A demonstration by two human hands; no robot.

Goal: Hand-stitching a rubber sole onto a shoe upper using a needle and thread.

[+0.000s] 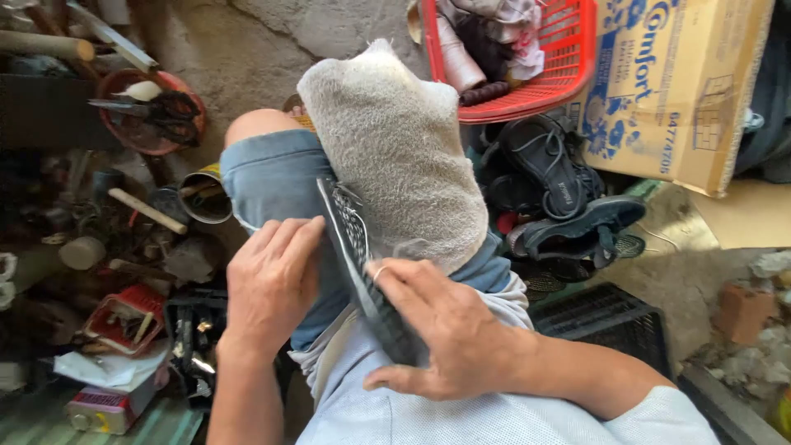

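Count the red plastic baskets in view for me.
2: a large red basket with cloth at top centre beside the cardboard box, and a small red basket of tools at lower left. Clutter may hide others.

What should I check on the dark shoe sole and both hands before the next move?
1. Left hand in contact with the dark patterned shoe sole: ok, fingertips press along its left edge.
2. Right hand bracing the sole: ok, it lies over the lower part, thumb on the tread.
3. Sole supported: ok, it rests on the lap, across the blue denim shorts.
4. Beige terry towel in place: ok, draped over the knee, beside and partly under the sole.
5. Tool in either hand: cannot tell; none is visible.
6. Nearby clutter clear of the hands: ok, black sandals and red plastic basket lie apart.
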